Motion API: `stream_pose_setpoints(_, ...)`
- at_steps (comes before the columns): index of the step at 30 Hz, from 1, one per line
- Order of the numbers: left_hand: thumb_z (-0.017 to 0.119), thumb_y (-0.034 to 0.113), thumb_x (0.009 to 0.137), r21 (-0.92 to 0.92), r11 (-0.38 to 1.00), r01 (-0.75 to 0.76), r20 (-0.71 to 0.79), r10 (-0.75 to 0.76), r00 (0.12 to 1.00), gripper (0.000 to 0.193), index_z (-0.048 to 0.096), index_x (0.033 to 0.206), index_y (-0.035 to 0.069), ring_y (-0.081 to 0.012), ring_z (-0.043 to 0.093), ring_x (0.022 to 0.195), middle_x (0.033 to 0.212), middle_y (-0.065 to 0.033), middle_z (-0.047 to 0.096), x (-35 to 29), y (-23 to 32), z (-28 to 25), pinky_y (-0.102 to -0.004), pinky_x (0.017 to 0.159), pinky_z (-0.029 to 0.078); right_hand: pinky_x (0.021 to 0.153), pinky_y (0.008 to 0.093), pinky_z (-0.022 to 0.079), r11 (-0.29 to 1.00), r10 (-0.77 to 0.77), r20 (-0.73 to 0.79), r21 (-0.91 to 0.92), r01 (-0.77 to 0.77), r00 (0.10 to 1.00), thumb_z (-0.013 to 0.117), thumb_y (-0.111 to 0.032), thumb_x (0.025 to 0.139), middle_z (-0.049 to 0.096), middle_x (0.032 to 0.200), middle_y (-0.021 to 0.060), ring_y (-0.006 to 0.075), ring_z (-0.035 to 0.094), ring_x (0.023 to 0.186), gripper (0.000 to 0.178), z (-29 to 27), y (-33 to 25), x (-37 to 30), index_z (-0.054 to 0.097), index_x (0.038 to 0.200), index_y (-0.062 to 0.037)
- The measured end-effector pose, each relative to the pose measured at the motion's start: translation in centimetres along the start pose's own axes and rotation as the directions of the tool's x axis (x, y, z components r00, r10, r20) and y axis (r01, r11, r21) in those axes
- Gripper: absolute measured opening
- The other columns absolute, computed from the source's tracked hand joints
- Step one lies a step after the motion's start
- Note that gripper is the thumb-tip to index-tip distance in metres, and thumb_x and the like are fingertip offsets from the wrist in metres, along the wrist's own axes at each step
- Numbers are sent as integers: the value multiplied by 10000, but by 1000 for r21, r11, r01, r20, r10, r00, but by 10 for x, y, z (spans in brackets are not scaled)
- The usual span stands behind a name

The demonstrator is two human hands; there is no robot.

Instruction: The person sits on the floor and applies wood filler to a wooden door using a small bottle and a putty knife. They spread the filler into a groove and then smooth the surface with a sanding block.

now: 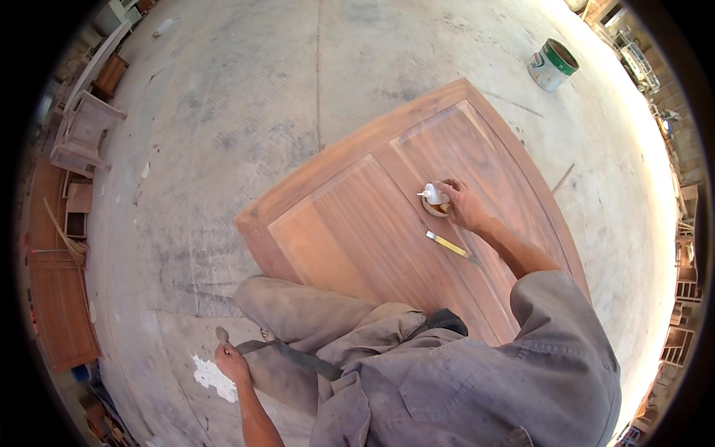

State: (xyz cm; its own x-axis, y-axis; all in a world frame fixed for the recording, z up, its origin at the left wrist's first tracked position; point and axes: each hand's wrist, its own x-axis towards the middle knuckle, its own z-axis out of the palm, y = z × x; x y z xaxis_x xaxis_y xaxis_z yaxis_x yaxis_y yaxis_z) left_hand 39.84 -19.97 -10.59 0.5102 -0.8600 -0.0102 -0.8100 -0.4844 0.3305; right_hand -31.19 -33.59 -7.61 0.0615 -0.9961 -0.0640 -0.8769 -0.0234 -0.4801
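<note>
A brown wooden panel door (335, 216) with a raised frame lies in front of me, and my bent leg rests against its near edge. Over its middle rail, my right hand (463, 207) grips a small white nozzle bottle (433, 194), tilted with its tip to the left. Right under the bottle is a small round dish (436, 211) with something brown in it, partly hidden by my fingers. A flat yellow tool (450, 244) with a pale end lies nearby on the door. Low on the left, my left hand (233, 363) is closed on a small grey round-ended tool (222, 335).
White splotches (214, 378) mark the concrete floor beside my left hand. A green-and-white bucket (553, 65) stands beyond the door at the far right. Along the left are wooden furniture (83, 134), a broom (71, 242) and a brown panel (63, 313). A thin stick (564, 177) lies to the right.
</note>
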Motion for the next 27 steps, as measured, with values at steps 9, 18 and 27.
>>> stream_pose_setpoints(9,573,161,960,-37,996,-87,-16,86,996,252,638,944,-81,-446,607,869,950,-270,643,7,21,9,-511,783,465,1022,474,494,997,-28,72,-71,34,997,657,35,721,534,1319,173,408,500,1266,620,-6,-1,16,525,1308,-114)
stream_pose_setpoints(18,576,164,962,-84,992,-94,-52,90,995,259,633,943,-88,-452,607,868,969,-273,641,5,27,11,-509,775,476,960,455,499,996,-51,173,-58,61,984,695,8,761,621,1121,145,370,562,1141,452,-17,13,31,561,1187,-67)
stream_pose_setpoints(27,584,166,955,-60,998,-7,-48,4,999,245,677,998,-57,-428,631,982,1038,-246,672,1,33,0,-495,849,498,920,353,512,939,-35,-51,340,50,998,651,-3,860,660,1126,125,259,636,1066,382,-9,-30,27,606,1238,-41)
